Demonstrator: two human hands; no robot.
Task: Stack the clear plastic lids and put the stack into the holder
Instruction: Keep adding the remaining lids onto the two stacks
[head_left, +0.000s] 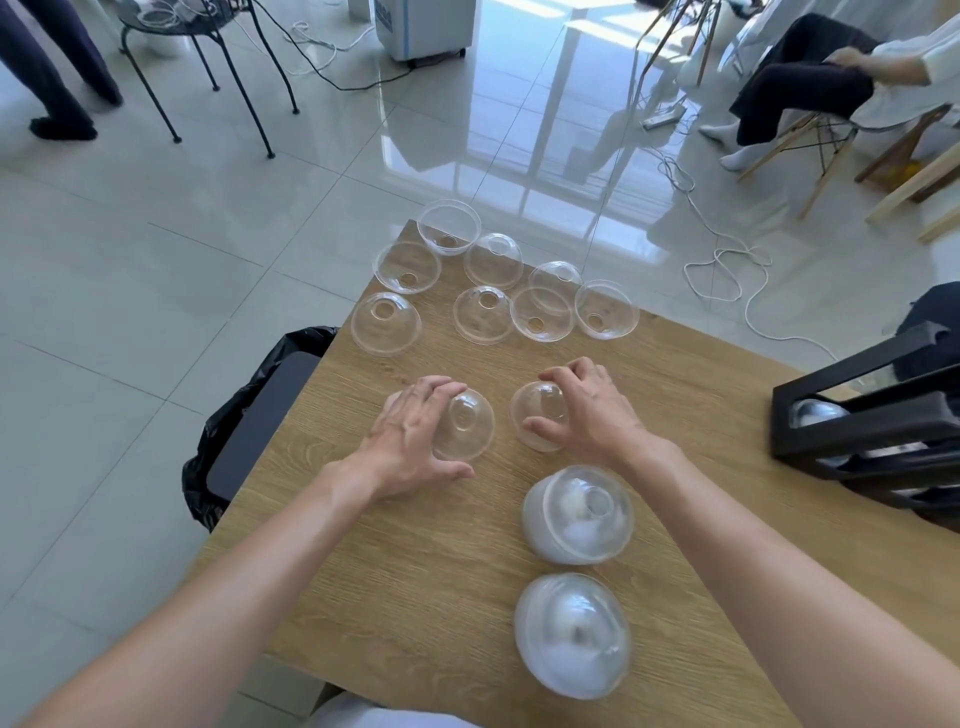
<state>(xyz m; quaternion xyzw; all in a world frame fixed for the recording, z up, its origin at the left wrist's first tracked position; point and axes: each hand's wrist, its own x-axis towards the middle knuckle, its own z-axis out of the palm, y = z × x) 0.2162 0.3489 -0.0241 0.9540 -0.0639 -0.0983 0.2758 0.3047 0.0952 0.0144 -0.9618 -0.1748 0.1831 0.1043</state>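
Fingers (439, 391) around two lids (465, 423)

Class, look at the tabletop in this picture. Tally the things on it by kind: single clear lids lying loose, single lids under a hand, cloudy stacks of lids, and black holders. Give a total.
Loose single clear lids: 8
Single lids under a hand, one at the left hand and one at the right hand: 2
Cloudy stacks of lids: 2
Black holders: 1
Total: 13

on the light wooden table (675, 415), eight loose clear plastic dome lids (488, 314) cluster at twelve o'clock. two cloudy stacks of nested lids (576, 514) sit at five, one behind the other. the black slatted holder (862, 421) sits at three.
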